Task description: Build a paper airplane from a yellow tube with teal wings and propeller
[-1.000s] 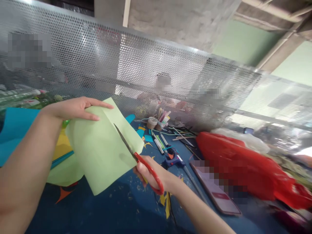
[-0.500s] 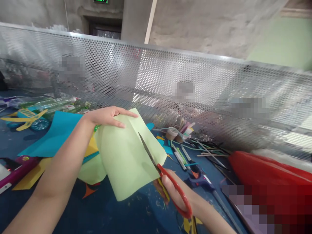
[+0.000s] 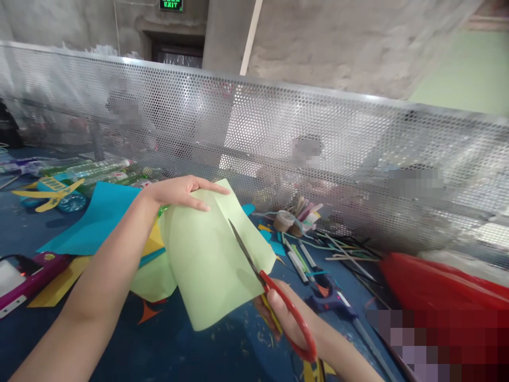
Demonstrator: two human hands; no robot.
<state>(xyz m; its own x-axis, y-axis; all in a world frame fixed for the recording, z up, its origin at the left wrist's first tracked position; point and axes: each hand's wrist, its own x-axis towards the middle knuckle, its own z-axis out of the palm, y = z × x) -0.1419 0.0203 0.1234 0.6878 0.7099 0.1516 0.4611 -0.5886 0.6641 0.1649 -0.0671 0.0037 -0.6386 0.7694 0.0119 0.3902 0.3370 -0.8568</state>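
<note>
A pale green sheet of paper [image 3: 207, 265] is held up over the blue table, its near end curling down. My left hand [image 3: 183, 192] grips its far edge, fingers lying on top and the thumb side out of sight beneath. My right hand [image 3: 284, 313] is closed round the handles of a pair of scissors [image 3: 288, 307] with red and yellow grips. One dark blade lies over the paper, pointing away toward my left hand; the other blade is hidden underneath. Blue paper [image 3: 93, 223] and more yellow and green sheets lie under my left forearm.
A purple power strip [image 3: 34, 281] lies at left, below a yellow paper plane on a bottle [image 3: 55, 193]. To the right are a glue gun [image 3: 334, 300], marker pens [image 3: 296, 260], cups of sticks [image 3: 300, 215] and a red bag [image 3: 437, 281]. A perforated metal screen [image 3: 191, 116] stands behind.
The view has shifted slightly, so everything sits a little further right and lower. Hands, paper and scissors keep nearly the same positions relative to each other.
</note>
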